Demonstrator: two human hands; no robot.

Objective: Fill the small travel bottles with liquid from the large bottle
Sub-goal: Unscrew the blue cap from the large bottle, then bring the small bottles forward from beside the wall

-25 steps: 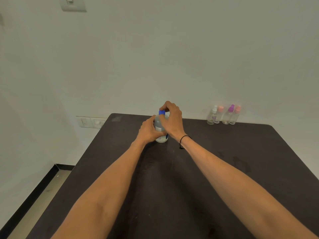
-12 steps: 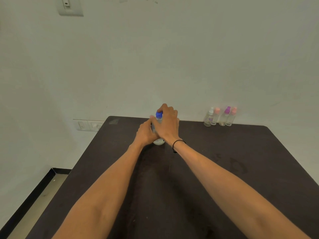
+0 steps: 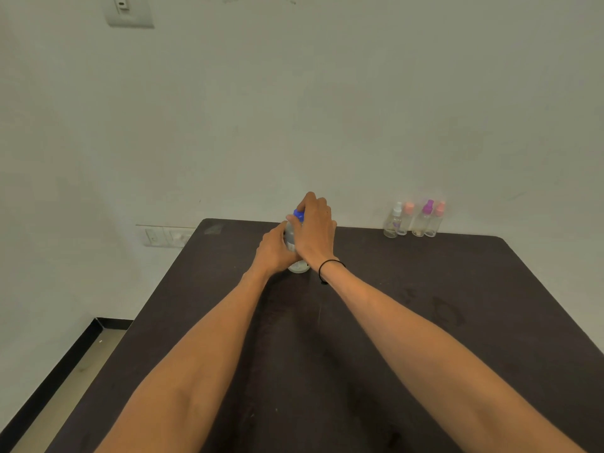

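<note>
- Gripping the large bottle [image 3: 296,256] round its body, the left hand [image 3: 274,253] has its fingers curled about the near-left side, and the bottle stands upright on the dark table [image 3: 425,338], toward the far middle.
- Right hand [image 3: 315,228] comes over the top, fingers and thumb curled round the blue cap [image 3: 298,215], pinching it at the neck; the two hands are close together, touching at the bottle.
- A thin black band [image 3: 330,264] circles the right wrist.
- Label on the large bottle shows as a pale patch with dark marks low on the body, but it's too small and too covered by the hands to read; no brand can be told.
- Over at the far right edge, against the wall [image 3: 327,109], four small travel bottles [image 3: 413,220] stand upright in a tight row, well apart from the hands.
- Their bodies are clear; caps run white, pink, purple, pink from left to right.
- The leftmost one carries a small purplish mark, unreadable.
- A switch plate [image 3: 129,11] sits high on the wall at the left, and sockets [image 3: 166,237] sit low beside the table's far-left corner.
</note>
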